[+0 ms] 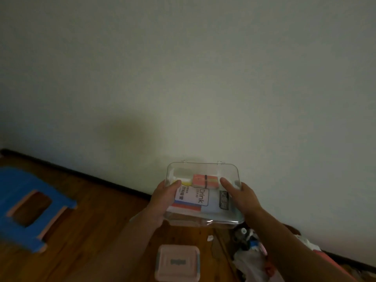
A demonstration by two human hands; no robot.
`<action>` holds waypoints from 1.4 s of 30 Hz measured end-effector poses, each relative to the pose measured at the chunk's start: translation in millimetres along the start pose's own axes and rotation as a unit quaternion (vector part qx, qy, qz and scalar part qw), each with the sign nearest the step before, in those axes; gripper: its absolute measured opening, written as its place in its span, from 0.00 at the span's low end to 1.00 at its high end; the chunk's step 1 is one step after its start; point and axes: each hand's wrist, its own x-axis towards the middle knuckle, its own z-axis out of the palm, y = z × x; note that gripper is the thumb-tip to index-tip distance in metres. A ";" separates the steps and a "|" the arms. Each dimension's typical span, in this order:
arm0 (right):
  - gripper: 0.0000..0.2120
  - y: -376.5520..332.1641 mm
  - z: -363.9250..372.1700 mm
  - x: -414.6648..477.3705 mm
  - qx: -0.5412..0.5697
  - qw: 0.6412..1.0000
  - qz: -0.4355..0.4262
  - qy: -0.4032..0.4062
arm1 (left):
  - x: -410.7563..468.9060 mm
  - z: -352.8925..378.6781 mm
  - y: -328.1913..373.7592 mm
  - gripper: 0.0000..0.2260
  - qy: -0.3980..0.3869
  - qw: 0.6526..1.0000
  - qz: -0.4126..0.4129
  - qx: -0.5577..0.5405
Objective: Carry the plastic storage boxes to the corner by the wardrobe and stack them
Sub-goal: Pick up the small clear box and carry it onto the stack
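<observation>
Head view:
- Clear plastic storage box (203, 212) was held up off the wooden floor (91, 220), in front of the pale wall (203, 78) and roughly level.
- Left hand (162, 200) gripped the box's left end, thumb laid over the lid. The other fingers were tucked round the side and underneath, mostly hidden.
- Right hand (242, 198) gripped the right end the same way, thumb on top pointing inward, with the rest of the fingers out of sight behind the box.
- Progress, as a judgement: this looked like the carrying stage for this box. No wardrobe or corner showed and no stack was visible, so the setting down and stacking appeared not yet done.
- A second box, the pink lidded box (177, 263), sat on the floor below the held one. It looked likely to need carrying too.
- Held box, lid shut: it contained a pink-and-orange block (205, 181) with a dark band, a white card (193, 195) printed "Drink", a dark packet (223, 200) and some pale flat items too blurred to name.
- Pink box: lid on, contents could not be told.
- Blue stool (30, 208) stood well apart to the left. A heap of mixed clutter (250, 247) lay against the wall on the right.
</observation>
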 end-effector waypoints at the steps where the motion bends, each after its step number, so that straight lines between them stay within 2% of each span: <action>1: 0.20 -0.5 2.6 -0.4 0.005 1.000 -0.007 -0.008 | -3.8 -2.4 0.6 0.15 0.006 1.000 0.000 -0.006; 3: 0.15 -6.1 6.3 -2.7 0.015 0.999 -0.022 -0.026 | -13.5 -6.4 0.5 0.16 0.031 0.999 0.001 -0.026; 6: 0.14 -16.8 13.4 -7.0 0.019 0.997 -0.045 -0.067 | -31.5 -13.7 -3.9 0.16 0.081 0.995 0.006 -0.065; 16: 0.21 -35.0 68.5 -41.1 -0.010 0.970 -0.090 -0.225 | -113.8 -58.0 -46.1 0.12 0.208 0.970 0.021 -0.125; 23: 0.17 -47.0 120.3 -81.7 -0.046 0.940 -0.141 -0.308 | -173.6 -99.4 -68.1 0.13 0.258 0.949 0.034 -0.176; 33: 0.19 -51.4 225.3 -190.1 -0.101 0.884 -0.181 -0.418 | -281.2 -179.5 -135.4 0.13 0.372 0.889 0.046 -0.262; 42: 0.18 -44.9 301.4 -313.5 -0.137 0.832 -0.219 -0.491 | -389.7 -256.2 -199.9 0.15 0.415 0.856 0.069 -0.301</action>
